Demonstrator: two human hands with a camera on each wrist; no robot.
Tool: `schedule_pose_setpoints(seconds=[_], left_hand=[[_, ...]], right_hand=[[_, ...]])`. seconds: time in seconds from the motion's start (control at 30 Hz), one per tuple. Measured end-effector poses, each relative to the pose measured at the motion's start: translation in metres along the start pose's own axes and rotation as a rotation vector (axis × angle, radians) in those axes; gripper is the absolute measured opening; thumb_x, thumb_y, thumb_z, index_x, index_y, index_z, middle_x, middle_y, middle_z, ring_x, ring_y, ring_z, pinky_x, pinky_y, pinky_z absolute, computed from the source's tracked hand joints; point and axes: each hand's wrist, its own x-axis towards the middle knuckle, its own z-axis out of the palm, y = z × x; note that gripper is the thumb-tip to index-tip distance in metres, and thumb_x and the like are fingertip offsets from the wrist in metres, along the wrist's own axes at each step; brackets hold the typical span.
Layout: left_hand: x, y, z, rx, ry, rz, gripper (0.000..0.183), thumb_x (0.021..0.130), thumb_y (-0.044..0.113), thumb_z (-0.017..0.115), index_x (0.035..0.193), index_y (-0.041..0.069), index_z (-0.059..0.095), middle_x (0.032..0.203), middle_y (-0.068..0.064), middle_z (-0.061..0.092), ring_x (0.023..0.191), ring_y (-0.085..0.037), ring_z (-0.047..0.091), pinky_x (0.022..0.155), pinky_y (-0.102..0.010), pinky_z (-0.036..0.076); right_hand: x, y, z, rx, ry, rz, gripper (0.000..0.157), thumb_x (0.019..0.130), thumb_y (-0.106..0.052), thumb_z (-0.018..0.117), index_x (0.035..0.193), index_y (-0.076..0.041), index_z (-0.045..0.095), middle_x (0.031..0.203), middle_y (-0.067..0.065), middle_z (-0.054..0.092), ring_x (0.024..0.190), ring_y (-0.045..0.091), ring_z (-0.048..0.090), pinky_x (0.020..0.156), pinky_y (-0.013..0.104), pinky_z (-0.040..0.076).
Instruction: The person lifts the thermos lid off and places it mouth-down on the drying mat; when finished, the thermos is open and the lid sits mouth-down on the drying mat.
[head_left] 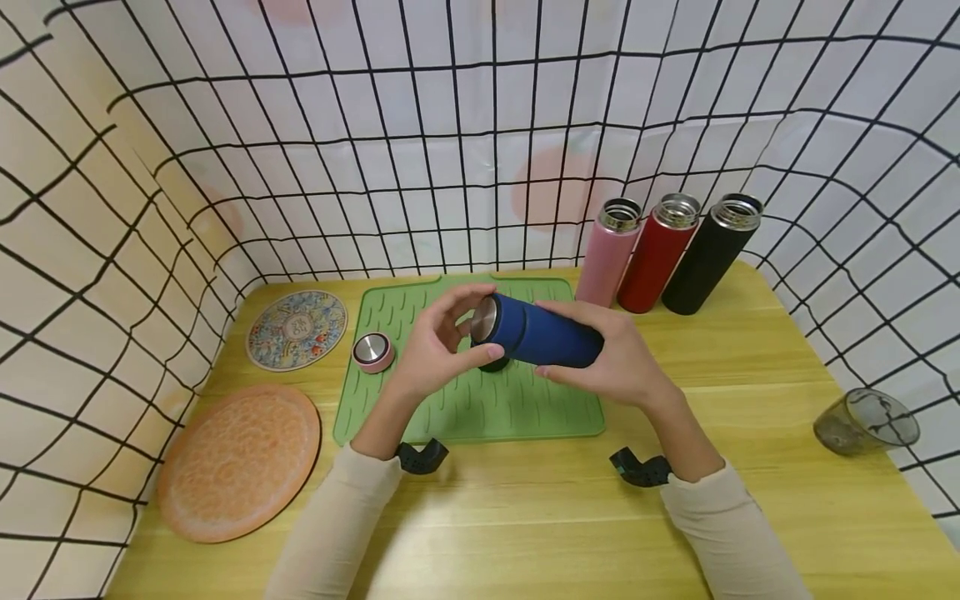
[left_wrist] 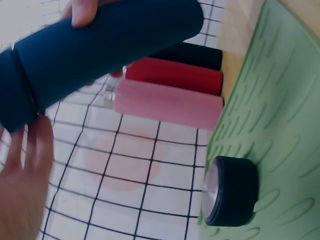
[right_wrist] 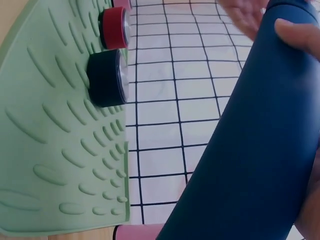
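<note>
A blue thermos bottle (head_left: pixel 555 335) is held tilted above the green mat (head_left: pixel 420 417), its steel-topped cap (head_left: pixel 486 320) pointing left. My right hand (head_left: pixel 618 350) grips the body. The cap is held between the thumb and fingers of my left hand (head_left: pixel 435 346). A thin seam divides cap from body in the left wrist view. Below the bottle stands a black lid (right_wrist: pixel 107 77), partly hidden in the head view. Beside it on the mat is a red lid (right_wrist: pixel 115 27). A pink lid (head_left: pixel 372 352) sits at the mat's left.
Lidless pink (head_left: pixel 606 254), red (head_left: pixel 658 254) and black (head_left: pixel 711 257) bottles stand at the back right. A smoky glass (head_left: pixel 866 422) is at the right edge. On the left lie a patterned round mat (head_left: pixel 297 331) and an orange round mat (head_left: pixel 238 463). Gridded cloth surrounds the table.
</note>
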Motion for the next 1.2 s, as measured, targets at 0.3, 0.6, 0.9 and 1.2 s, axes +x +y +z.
schedule_pose_setpoints(seconds=[0.3,0.6,0.9,1.2], left_hand=[[0.0021,-0.0002,-0.0012,-0.027,-0.121,0.094,0.085,0.092,0.027,0.079,0.156,-0.005,0.033,0.163,-0.021,0.035,0.154,-0.034,0.031,0.123,-0.042,0.035],[0.0003,-0.0023,-0.0030,-0.100,-0.139,0.049,0.073,0.092,0.016,0.079,0.152,-0.005,0.043,0.157,-0.026,0.041,0.147,-0.032,0.041,0.117,-0.038,0.044],[-0.0003,-0.0066,0.0016,0.017,0.018,-0.017,0.084,0.083,0.046,0.085,0.144,0.002,0.048,0.144,-0.007,0.055,0.138,-0.022,0.050,0.111,-0.033,0.046],[0.0014,-0.0035,-0.0005,-0.121,-0.190,0.058,0.078,0.094,0.015,0.075,0.158,-0.003,0.033,0.163,-0.018,0.037,0.152,-0.034,0.035,0.118,-0.039,0.043]], right_hand=[[0.0004,0.0016,-0.0008,-0.003,-0.006,-0.011,0.077,0.075,-0.025,0.094,0.144,-0.034,0.061,0.133,0.000,0.068,0.113,0.024,0.060,0.089,0.047,0.055],[-0.0008,0.0027,-0.0034,0.008,-0.002,-0.038,0.075,0.073,-0.021,0.094,0.141,-0.030,0.064,0.130,0.000,0.069,0.113,0.022,0.060,0.088,0.045,0.056],[0.0003,0.0055,-0.0010,-0.001,0.019,-0.026,0.074,0.073,-0.024,0.095,0.139,-0.033,0.065,0.128,-0.002,0.070,0.111,0.021,0.061,0.087,0.045,0.056],[-0.0003,0.0043,-0.0040,0.051,0.002,-0.029,0.075,0.072,-0.017,0.095,0.140,-0.031,0.065,0.129,-0.001,0.069,0.114,0.023,0.060,0.090,0.047,0.055]])
